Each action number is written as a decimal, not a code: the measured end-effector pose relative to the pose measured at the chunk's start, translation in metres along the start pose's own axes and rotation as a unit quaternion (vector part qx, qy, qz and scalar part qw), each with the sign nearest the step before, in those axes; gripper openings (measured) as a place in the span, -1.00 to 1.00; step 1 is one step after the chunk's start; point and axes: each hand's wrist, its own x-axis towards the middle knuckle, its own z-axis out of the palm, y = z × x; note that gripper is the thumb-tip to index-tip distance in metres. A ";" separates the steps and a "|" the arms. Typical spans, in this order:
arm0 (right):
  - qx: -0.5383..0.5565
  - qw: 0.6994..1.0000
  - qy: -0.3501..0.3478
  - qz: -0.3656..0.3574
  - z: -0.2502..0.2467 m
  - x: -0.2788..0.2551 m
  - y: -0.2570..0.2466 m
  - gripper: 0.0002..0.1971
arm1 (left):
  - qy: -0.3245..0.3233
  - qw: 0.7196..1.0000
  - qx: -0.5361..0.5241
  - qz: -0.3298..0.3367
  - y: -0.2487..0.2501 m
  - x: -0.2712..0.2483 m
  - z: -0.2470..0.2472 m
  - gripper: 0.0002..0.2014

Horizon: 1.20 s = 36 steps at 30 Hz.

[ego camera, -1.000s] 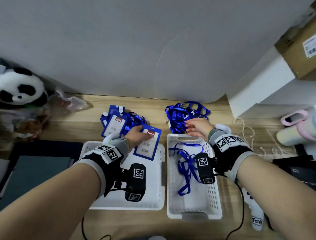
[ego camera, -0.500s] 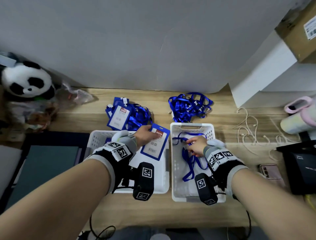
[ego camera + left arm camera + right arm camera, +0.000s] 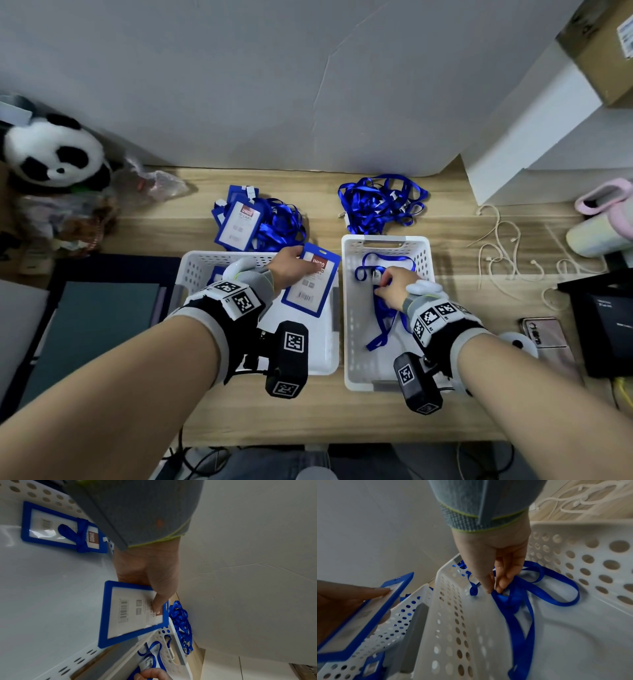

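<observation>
My left hand (image 3: 301,265) pinches a blue ID card holder (image 3: 310,284) by its top end, thumb on its face, above the right part of the left white basket (image 3: 205,260). In the left wrist view the card holder (image 3: 133,612) hangs tilted over the basket floor, where another card holder (image 3: 56,527) with a lanyard lies. My right hand (image 3: 380,284) is down inside the right white basket (image 3: 383,240), fingertips pinching a blue lanyard (image 3: 522,608) near its clip. A pile of card holders (image 3: 246,222) and a pile of lanyards (image 3: 380,202) lie behind the baskets.
A panda plush (image 3: 51,154) and a plastic bag (image 3: 150,181) sit at the back left. White cable (image 3: 507,246), a pink-handled bottle (image 3: 596,229), a black box (image 3: 606,318) and a phone (image 3: 544,335) crowd the right. A dark mat (image 3: 102,308) lies left of the baskets.
My right hand has come back from the lanyard pile on the desk into the right basket with a lanyard. My left hand still holds the card holder, now nearer over the left basket.
</observation>
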 end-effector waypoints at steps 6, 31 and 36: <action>-0.014 0.995 -0.008 0.094 0.002 -0.005 0.000 -0.50 | 0.008 1.000 0.009 0.001 -0.003 -0.003 0.000 -0.80; 0.172 0.981 -0.059 -0.064 -0.073 -0.048 -0.040 -0.78 | -0.080 0.996 0.009 0.047 0.013 -0.009 -0.004 -0.90; 0.320 0.940 -0.075 -0.089 -0.085 -0.050 -0.056 -0.78 | -0.125 0.990 -0.007 0.066 0.017 -0.020 -0.003 -0.95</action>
